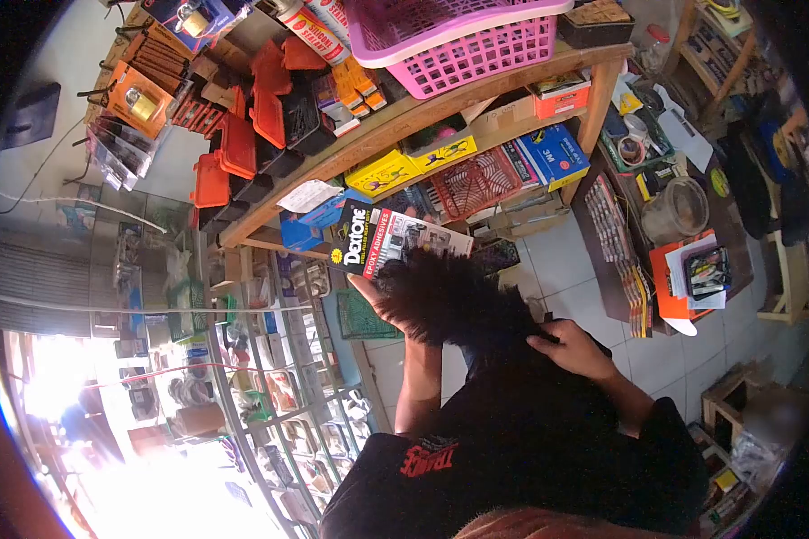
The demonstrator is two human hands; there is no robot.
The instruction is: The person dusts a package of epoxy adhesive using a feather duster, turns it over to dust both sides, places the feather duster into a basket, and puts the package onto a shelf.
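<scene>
My left hand [394,310] is closed at the lower edge of a carded Dextone epoxy adhesive pack [403,241], with the thumb at its corner. The card has a black and yellow end, a red strip and a pale panel. Black fluffy feathers of a duster [463,301] cover part of the card and some of my left fingers. Closer to my body, my right hand [577,349] is wrapped round the dark handle end of the duster; most of the handle is hidden against my black shirt [548,440].
A wooden shelf [440,112] ahead bears a pink basket [476,58], red-lidded bins [238,144] and boxes. Padlock packs hang at upper left. A glass display case [279,395] stands at left. A brown table [629,260] with a clear tub [674,211] stands at right.
</scene>
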